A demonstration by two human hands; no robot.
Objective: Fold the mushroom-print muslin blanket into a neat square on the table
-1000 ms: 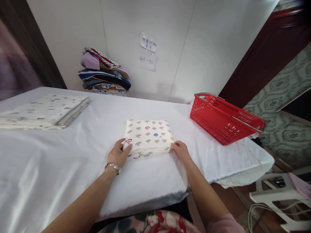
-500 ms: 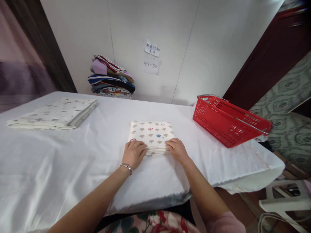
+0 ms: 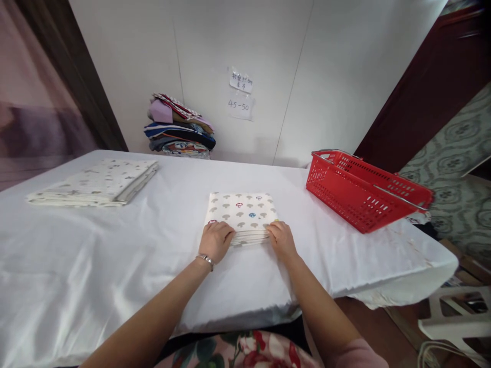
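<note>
A folded white cloth [image 3: 243,210] with grey mushroom prints and a few coloured ones lies flat in front of me on the white-covered table [image 3: 153,255]. At its near left corner my left hand [image 3: 217,240], with a bracelet at the wrist, has its fingers closed on the folded edge. My right hand [image 3: 282,238] grips the near right corner, thumb and fingers pinched on the layers. Several stacked layers show along the near edge between the hands. The undersides of the fingers are hidden.
A larger folded printed cloth [image 3: 95,181] lies at the table's left. On the right stands a red plastic basket [image 3: 345,191] with metal handles. A pile of folded fabrics [image 3: 180,128] rises behind the table by the wall. A white stool [image 3: 456,324] is at lower right.
Both hands stay at the cloth's near corners, the right fingers now pinched more tightly on the edge. The view has shifted slightly; the cloth looks the same.
</note>
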